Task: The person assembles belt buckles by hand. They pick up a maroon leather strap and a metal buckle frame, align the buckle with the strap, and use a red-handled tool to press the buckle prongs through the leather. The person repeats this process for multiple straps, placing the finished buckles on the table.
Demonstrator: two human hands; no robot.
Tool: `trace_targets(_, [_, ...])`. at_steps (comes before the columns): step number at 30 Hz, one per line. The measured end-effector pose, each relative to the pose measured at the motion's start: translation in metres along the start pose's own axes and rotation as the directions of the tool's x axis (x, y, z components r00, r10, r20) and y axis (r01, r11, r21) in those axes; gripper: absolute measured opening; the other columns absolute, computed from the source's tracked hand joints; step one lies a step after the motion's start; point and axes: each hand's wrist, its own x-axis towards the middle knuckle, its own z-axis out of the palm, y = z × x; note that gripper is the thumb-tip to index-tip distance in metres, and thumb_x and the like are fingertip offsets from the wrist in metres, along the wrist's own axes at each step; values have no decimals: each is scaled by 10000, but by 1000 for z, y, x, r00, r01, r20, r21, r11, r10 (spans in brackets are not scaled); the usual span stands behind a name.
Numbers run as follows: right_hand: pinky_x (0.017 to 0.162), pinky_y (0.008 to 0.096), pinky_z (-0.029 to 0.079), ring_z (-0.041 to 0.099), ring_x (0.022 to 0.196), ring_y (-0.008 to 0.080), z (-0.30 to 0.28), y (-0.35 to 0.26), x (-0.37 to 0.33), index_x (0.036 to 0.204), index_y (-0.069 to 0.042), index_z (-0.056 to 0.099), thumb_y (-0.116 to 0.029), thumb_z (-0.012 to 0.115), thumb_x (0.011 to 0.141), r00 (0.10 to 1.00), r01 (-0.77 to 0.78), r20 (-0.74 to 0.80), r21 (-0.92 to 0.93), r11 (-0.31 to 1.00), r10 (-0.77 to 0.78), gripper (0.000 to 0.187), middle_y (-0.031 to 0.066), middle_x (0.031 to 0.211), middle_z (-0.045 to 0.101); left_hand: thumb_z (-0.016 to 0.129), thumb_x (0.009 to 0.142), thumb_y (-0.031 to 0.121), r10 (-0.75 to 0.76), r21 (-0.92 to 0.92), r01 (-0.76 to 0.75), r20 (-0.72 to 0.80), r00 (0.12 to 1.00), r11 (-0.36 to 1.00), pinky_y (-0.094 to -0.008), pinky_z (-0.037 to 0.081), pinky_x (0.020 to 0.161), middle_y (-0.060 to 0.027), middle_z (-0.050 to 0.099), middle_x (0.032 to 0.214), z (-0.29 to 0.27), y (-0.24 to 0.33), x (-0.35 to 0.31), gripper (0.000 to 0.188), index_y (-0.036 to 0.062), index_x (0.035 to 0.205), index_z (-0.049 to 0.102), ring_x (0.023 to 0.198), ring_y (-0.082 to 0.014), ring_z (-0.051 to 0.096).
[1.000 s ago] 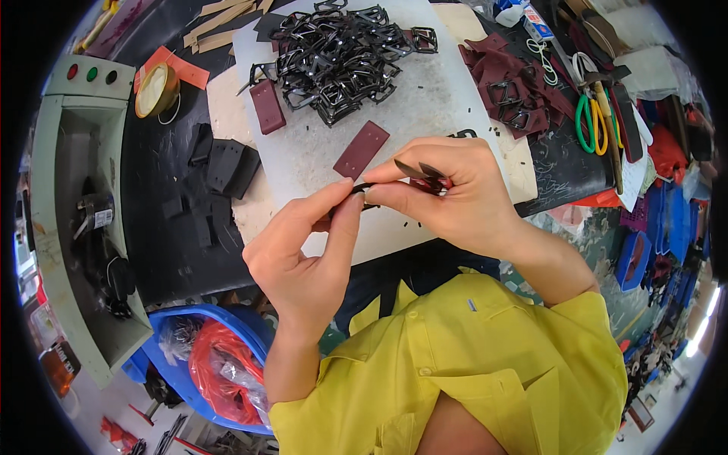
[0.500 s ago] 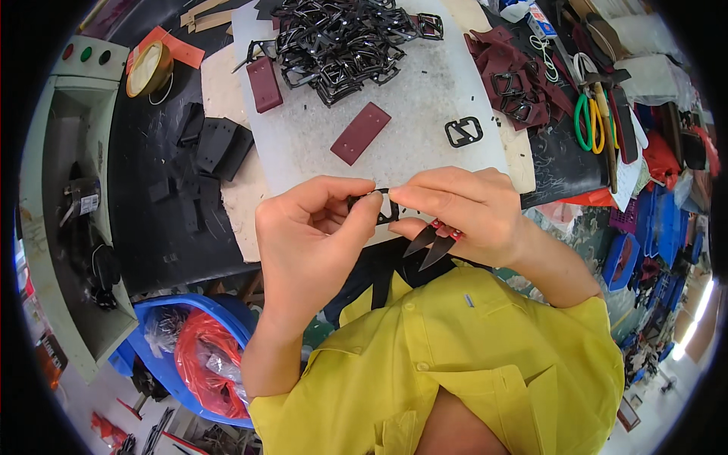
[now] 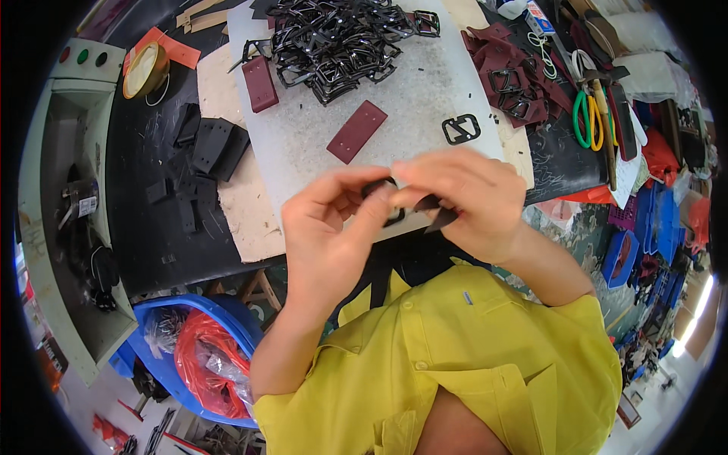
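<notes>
My left hand (image 3: 322, 231) is closed in a pinch on a black metal buckle (image 3: 394, 218), held just past the near edge of the work board. Its far part is hidden by fingers. My right hand (image 3: 481, 201), smeared by motion, meets the buckle with its fingertips. Tucked in that hand is a pair of small snips (image 3: 442, 220), its dark blades pointing down toward my shirt. Beyond the hands, a maroon leather piece (image 3: 356, 131) with small holes lies flat on the white sheet (image 3: 417, 91). A loose black buckle (image 3: 461, 130) rests to its right.
A heap of black buckles (image 3: 334, 53) covers the sheet's far side, next to another maroon piece (image 3: 260, 83). Maroon pieces with buckles (image 3: 516, 83) pile up at right, near scissors with green handles (image 3: 582, 120). Black pieces (image 3: 220, 148) lie left. A blue tub (image 3: 152, 341) stands lower left.
Both hands have shifted slightly, the left one rightward with the buckle. The buckle has turned, and the snips' blades now sit closer to my right palm.
</notes>
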Motion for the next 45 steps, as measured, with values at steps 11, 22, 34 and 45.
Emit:
trace_targets(11, [451,212,399,513,520,85,8,-10,-12,872,-6,660,-95,765,703,984,-164,-77,-18,986,162,218,57,706,605,683,752,-65,311,148,-274,-394,865,950,-197,521,602,-96,633,811,23,-13,-9,138,-62,854,590,706,-104,620])
trace_targets(22, [455,234,468,585,542,160,-4,-6,-19,910,5,644,-59,765,642,983,149,131,-157,976,-129,301,109,805,628,667,752,-79,281,138,-245,-401,872,960,-230,542,594,-108,640,768,25,-13,-13,117,-73,842,593,670,-125,637])
trace_targets(34, [463,214,411,533,553,121,-22,7,-19,959,-37,658,13,656,750,987,-151,-60,-31,988,149,216,67,785,615,705,683,8,614,858,-417,161,773,300,-333,495,620,-119,640,798,-15,-9,24,284,-13,960,644,662,-253,604])
trace_targets(45, [496,246,472,618,619,179,-17,-10,-3,887,-55,684,93,672,607,980,-19,198,161,987,-13,317,77,765,628,505,894,-18,-9,106,14,-51,999,994,-241,517,691,-81,600,910,-7,12,0,159,-69,1004,607,781,-112,596])
